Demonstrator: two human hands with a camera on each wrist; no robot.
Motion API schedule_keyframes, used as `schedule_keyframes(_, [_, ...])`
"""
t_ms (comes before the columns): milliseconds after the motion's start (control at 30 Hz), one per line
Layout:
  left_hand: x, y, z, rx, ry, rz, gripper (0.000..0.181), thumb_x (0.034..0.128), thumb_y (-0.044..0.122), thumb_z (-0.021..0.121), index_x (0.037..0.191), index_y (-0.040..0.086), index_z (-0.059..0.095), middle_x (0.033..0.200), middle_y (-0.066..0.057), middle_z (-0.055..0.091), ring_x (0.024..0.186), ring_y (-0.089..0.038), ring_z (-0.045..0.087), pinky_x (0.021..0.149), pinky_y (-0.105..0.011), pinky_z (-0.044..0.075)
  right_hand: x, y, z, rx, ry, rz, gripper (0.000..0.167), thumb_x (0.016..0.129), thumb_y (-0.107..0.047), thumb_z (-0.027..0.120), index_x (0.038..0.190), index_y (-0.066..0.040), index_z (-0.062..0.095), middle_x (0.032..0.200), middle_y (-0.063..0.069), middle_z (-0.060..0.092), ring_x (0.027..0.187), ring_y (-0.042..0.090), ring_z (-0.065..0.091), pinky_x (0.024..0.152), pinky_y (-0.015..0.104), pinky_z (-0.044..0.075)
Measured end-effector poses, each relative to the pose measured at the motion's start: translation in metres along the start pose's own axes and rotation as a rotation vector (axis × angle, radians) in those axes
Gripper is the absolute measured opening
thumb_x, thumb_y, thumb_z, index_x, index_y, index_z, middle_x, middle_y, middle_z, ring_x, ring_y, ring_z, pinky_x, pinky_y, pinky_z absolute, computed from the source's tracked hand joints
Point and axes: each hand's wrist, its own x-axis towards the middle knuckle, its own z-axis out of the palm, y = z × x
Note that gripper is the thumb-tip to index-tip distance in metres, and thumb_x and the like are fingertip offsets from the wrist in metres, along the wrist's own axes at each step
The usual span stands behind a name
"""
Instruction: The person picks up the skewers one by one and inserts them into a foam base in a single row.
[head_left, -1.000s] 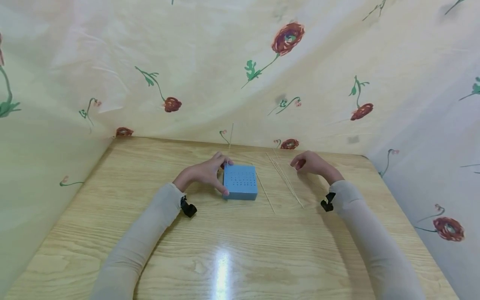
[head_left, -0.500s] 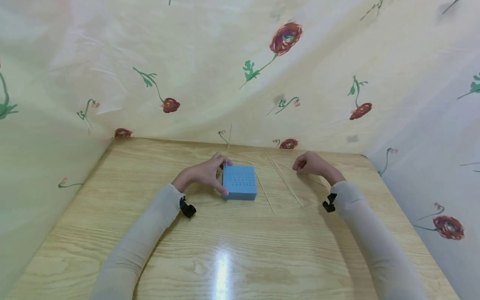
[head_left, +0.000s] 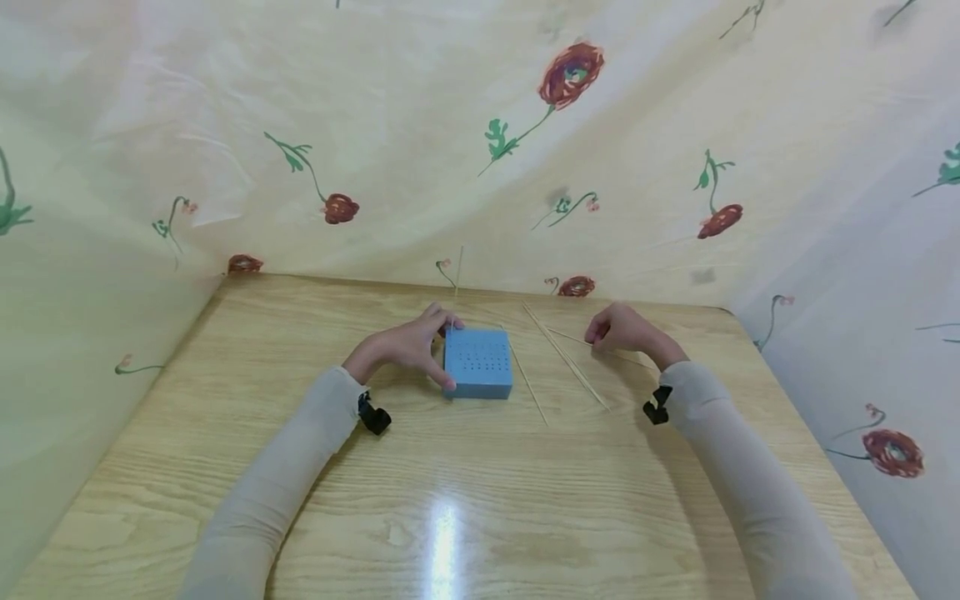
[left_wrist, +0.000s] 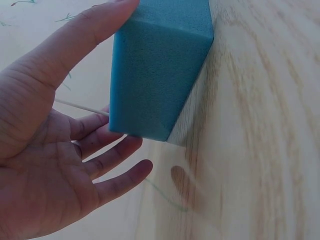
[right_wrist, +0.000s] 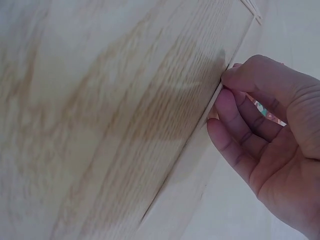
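Note:
A blue foam block (head_left: pixel 478 389) with rows of small holes in its top sits on the table. My left hand (head_left: pixel 405 343) holds it along its left side, thumb at the near corner and fingers at the far corner. In the left wrist view, the block's plain side (left_wrist: pixel 155 80) faces the camera. One thin wooden stick (head_left: pixel 460 271) stands upright at the block's far left corner. Off to the right, my right hand (head_left: pixel 624 328) pinches another thin stick (head_left: pixel 567 336) between thumb and finger. The right wrist view shows this stick (right_wrist: pixel 165 187) low along the tabletop.
Several loose sticks (head_left: pixel 570 364) lie in a narrow bunch between the block and my right hand. A single stick (head_left: pixel 531 387) lies just right of the block. Flower-patterned cloth (head_left: pixel 420 150) hangs behind the wooden table (head_left: pixel 360 517).
My right hand has shifted slightly to the right. The stick in its fingers now lies crosswise, apart from the bunch's direction, and the bunch's far ends have slid left. My left hand stays put.

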Motion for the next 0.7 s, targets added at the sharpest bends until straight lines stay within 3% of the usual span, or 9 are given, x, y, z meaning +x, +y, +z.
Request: schedule_keyframes(700, [-0.001,0.004,-0.001,0.009,-0.005,0.005,0.091,0.0734,0.026,0.093,0.144,0.004,0.04,0.133,-0.015,0.036,0.129,-0.032,0.04,0.111,-0.047,0.039,-0.012,-0.006,-0.005,0.041,0.026,-0.012,0.014,0.085,0.001,0.076,0.098,0.003,0.077,0.091,0.015,0.074,0.078,0.015,0.06,0.068,0.022,0.05])
